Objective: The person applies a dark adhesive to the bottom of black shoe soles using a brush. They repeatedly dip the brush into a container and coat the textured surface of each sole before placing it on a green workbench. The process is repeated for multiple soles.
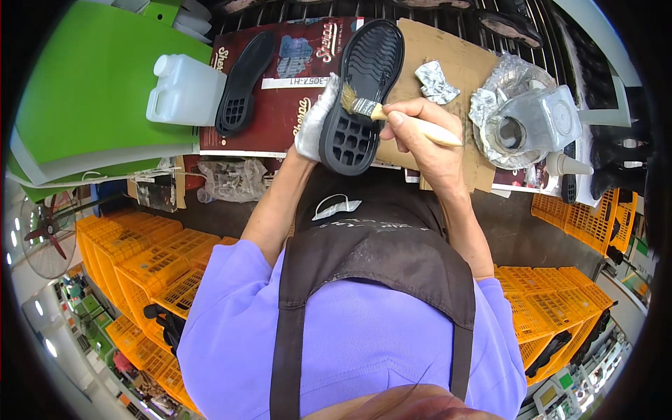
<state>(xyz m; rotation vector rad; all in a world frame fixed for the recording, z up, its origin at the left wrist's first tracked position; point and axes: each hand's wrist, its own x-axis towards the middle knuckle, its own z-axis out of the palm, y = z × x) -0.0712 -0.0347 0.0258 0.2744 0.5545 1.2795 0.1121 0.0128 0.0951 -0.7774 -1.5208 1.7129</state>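
My left hand, in a white glove, grips the left edge of a black shoe sole, which is held up at a slant with its ridged and grid-patterned face showing. Closed round the pale handle of a paintbrush is my right hand. The brush's bristles touch the sole near its left edge, around the middle. A second black sole lies to the left on dark red printed cardboard. Most of my left fingers are hidden behind the sole.
A white plastic jug stands left, beside a green panel. On the right, brown cardboard bears a crumpled white scrap. Further right, a clear container lies tilted over a plastic-lined bowl. Orange crates flank me.
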